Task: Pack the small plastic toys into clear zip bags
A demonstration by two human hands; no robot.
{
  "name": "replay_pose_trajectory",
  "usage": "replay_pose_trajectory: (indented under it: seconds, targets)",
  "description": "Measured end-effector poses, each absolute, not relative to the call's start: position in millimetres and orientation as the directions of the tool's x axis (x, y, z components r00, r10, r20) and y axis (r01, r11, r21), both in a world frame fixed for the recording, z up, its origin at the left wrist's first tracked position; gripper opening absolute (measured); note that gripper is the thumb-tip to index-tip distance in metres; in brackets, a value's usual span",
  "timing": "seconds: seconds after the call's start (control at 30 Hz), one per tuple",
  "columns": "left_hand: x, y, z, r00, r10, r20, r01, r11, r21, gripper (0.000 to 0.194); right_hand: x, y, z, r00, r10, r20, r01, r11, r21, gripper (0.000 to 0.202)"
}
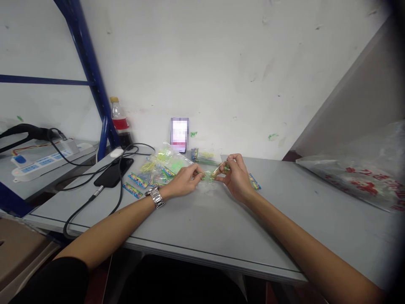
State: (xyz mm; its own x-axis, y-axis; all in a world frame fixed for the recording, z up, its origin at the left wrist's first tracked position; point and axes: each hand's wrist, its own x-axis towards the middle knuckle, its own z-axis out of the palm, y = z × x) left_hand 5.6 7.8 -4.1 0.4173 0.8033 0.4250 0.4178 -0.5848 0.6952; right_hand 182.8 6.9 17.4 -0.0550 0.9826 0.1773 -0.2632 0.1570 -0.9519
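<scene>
Pinching the left edge of a small clear green-tinted packet (208,175), the left hand (189,179) has its thumb and index finger together, the other fingers curled and partly hidden. The right hand (238,177) grips the packet's right side between thumb and fingers; exactly which fingertips press on it is hard to make out. The packet is between the hands, above the middle of the grey table (202,232), its glare blurring whatever is inside. To the left lies a heap of clear bags (158,164) with yellow-green contents, partly covering bright patterned cards (138,180). Another packet (205,157) lies on the far side; a patterned strip (255,181) at right is half hidden by the right hand. A far, upright phone (179,135) has a pixelated screen. The big plastic sack (357,177) at far right fades into the dark picture edge.
</scene>
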Motion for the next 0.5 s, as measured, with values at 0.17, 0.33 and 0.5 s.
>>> replay_pose_trajectory:
  seconds: [0.17, 0.33, 0.5]
  targets:
    - [4.8, 7.5, -5.8, 0.449, 0.803, 0.391, 0.399, -0.572, 0.717, 0.012, 182.7, 6.9, 17.6, -0.051, 0.982, 0.184, -0.253, 0.166, -0.953, 0.045]
    - [4.5, 6.3, -5.1, 0.488, 0.774, 0.403, 0.435, -0.616, 0.656, 0.012, 183.3, 8.1, 16.9, -0.051, 0.983, 0.177, -0.248, 0.159, -0.956, 0.046]
    - [3.3, 6.5, -4.3, 0.537, 0.715, 0.448, 0.501, -0.698, 0.512, 0.012, 183.5, 8.6, 16.5, -0.058, 0.983, 0.172, -0.242, 0.154, -0.958, 0.046]
